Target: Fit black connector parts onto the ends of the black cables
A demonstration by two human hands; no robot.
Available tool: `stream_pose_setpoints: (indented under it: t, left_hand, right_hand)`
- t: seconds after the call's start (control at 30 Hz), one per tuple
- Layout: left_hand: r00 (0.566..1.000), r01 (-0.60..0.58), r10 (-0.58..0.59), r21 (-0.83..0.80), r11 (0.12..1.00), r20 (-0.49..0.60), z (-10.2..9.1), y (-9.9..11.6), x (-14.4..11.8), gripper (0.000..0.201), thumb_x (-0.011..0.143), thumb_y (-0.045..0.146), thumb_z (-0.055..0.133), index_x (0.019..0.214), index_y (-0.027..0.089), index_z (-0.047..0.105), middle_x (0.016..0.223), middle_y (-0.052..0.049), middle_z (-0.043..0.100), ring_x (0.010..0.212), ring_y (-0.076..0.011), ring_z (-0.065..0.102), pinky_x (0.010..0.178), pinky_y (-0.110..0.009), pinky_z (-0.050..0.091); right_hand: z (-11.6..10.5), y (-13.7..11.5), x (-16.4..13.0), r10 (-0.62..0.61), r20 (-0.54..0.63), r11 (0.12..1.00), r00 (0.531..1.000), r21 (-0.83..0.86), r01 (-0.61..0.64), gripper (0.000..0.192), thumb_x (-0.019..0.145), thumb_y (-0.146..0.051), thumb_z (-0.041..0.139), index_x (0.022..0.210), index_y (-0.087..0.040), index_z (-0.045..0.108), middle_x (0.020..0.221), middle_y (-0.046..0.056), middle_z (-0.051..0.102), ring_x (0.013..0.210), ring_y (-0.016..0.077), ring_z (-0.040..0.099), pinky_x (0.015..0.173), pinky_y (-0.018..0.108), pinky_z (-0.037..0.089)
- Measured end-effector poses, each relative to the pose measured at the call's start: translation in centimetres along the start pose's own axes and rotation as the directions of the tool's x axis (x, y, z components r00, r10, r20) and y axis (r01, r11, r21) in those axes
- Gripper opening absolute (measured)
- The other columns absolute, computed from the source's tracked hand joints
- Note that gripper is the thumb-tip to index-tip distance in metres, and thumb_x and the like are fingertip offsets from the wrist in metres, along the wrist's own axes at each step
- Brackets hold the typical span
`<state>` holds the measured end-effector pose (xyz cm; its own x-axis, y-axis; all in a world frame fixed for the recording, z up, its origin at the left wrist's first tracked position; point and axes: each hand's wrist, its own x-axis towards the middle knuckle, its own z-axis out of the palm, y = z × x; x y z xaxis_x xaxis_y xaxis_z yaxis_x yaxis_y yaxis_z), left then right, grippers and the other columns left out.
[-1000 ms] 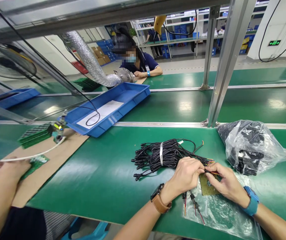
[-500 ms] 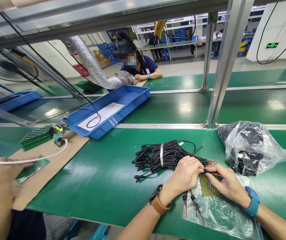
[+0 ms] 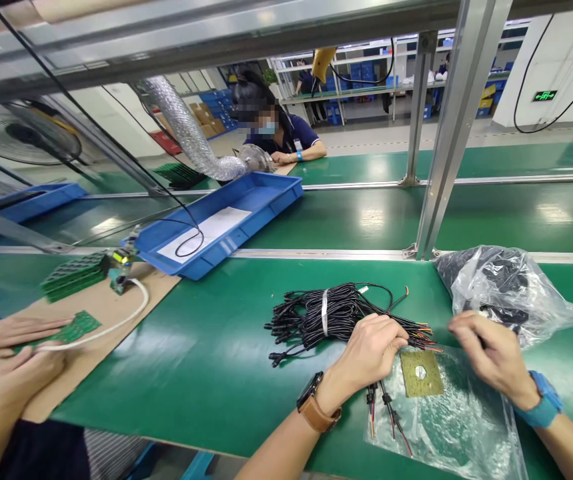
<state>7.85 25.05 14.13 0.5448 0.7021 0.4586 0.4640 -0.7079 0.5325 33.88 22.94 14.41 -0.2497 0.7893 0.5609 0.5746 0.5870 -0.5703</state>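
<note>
Black cable bundle (image 3: 333,311) lies back from the near edge of the worktop (image 3: 191,360), with room to move on its left, the left hand (image 3: 373,350) at its right end, fingers together on what I cannot tell, and the right hand (image 3: 497,353) farther right by a plastic bag (image 3: 506,275), curled, grip unclear

On the bench (image 3: 216,360), the cable bundle (image 3: 343,310) lies left of and beyond my left fingers (image 3: 391,333). Nearer me a flat plastic bag (image 3: 456,433) is spread between my forearms, with connector leads (image 3: 389,400) across its left part and a square plate (image 3: 429,385) on or inside it, I can't tell which. The filled plastic bag (image 3: 516,273) sits behind my right fingers (image 3: 466,323). Far left, stacked circuit boards (image 3: 73,277) rest near a cardboard sheet (image 3: 131,313); the tray (image 3: 223,248) behind holds a paper sheet (image 3: 216,223).
</note>
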Motion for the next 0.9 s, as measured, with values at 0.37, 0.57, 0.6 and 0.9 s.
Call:
stream_pose_setpoints:
  t: [0.37, 0.57, 0.6, 0.9]
  left_hand:
    - [0.958, -0.022, -0.033, 0.188, 0.982, 0.284, -3.1, 0.6, -0.3, 0.031, 0.094, 0.016, 0.05, 0.063, 0.019, 0.052, 0.058, 0.0, 0.054, 0.052, -0.0136, 0.052, 0.053, -0.029, 0.032]
    - [0.945, -0.005, -0.122, 0.389, 0.921, 0.303, 1.4, 0.8, -0.5, 0.009, 0.097, 0.015, 0.058, 0.088, 0.019, 0.059, 0.089, -0.003, 0.063, 0.082, -0.0188, 0.062, 0.063, -0.03, 0.043]
    - [0.944, -0.014, -0.122, 0.407, 0.913, 0.307, 1.9, 0.8, -0.5, 0.009, 0.096, 0.014, 0.059, 0.087, 0.019, 0.059, 0.09, -0.003, 0.063, 0.084, -0.0197, 0.061, 0.064, -0.03, 0.043]
    - [0.935, 0.052, -0.111, 0.179, 0.982, 0.336, -0.2, 1.4, -0.2, 0.006, 0.094, 0.018, 0.06, 0.089, 0.018, 0.057, 0.087, -0.002, 0.065, 0.083, -0.0189, 0.06, 0.078, -0.034, 0.043]
  right_hand:
    - [-3.4, 5.5, -0.4, 0.165, 0.261, 0.759, 0.951, -0.649, 0.046, 0.038, 0.103, -0.036, 0.04, 0.074, -0.022, 0.061, 0.077, 0.007, 0.065, 0.073, 0.0256, 0.064, 0.064, 0.036, 0.044]
    - [-3.2, 6.8, -1.3, 0.195, 0.344, 0.821, 0.919, -0.57, 0.039, 0.024, 0.098, -0.029, 0.044, 0.085, -0.022, 0.063, 0.083, 0.008, 0.065, 0.078, 0.0262, 0.063, 0.071, 0.038, 0.048]
    - [-3.2, 6.9, -1.4, 0.204, 0.343, 0.819, 0.917, -0.573, 0.032, 0.022, 0.097, -0.028, 0.044, 0.085, -0.022, 0.062, 0.082, 0.008, 0.064, 0.078, 0.0264, 0.062, 0.07, 0.038, 0.048]
    - [-3.1, 5.7, -1.4, 0.255, 0.252, 0.788, 0.933, -0.613, -0.05, 0.018, 0.097, -0.028, 0.048, 0.083, -0.022, 0.056, 0.078, 0.006, 0.057, 0.066, 0.0232, 0.06, 0.057, 0.034, 0.041]
